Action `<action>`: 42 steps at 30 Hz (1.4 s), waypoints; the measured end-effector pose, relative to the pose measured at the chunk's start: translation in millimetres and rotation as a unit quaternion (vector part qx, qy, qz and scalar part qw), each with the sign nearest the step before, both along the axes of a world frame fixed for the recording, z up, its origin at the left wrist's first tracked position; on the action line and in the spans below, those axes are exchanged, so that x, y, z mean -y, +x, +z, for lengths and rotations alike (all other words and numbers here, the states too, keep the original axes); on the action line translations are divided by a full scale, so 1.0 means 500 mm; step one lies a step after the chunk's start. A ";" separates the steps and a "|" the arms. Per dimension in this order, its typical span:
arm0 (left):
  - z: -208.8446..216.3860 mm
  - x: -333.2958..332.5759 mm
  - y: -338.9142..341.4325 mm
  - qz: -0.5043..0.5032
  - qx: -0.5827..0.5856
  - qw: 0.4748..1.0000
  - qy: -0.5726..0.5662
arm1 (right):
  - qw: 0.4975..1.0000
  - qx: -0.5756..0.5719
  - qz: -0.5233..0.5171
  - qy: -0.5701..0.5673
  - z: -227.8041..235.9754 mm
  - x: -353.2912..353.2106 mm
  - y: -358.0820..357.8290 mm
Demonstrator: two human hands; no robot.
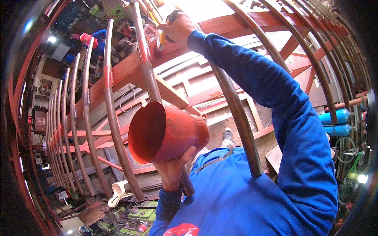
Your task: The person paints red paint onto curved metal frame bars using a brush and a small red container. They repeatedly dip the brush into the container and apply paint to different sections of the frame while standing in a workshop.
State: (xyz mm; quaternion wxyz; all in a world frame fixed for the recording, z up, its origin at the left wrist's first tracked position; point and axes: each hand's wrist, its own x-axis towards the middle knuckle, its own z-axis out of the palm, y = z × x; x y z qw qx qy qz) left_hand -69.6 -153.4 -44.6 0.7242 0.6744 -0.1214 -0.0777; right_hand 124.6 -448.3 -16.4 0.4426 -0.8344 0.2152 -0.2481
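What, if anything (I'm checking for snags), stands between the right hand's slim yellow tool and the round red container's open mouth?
In this view, a long, round, brown metal bar crosses between the tool and the container; whether it blocks cannot be told.

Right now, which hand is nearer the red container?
Left. The left hand holds the red container; the right hand is apart from it, gripping a yellow-and-black tool near the red beam.

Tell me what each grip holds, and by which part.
Left grip: the red can, by its outer wall, from below. Right grip: what looks like a brush, apparently by its handle.
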 end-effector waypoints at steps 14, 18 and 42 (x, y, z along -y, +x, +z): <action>0.026 0.000 0.026 -0.009 -0.004 1.000 0.003 | 0.878 -0.059 0.093 -0.466 0.069 -0.026 0.051; 0.013 0.001 0.036 -0.026 0.009 1.000 0.002 | 0.933 -0.029 0.086 -0.349 0.050 -0.082 0.067; 0.012 -0.003 0.045 -0.034 0.049 0.998 0.012 | 0.872 -0.028 0.216 -0.438 0.017 0.037 0.133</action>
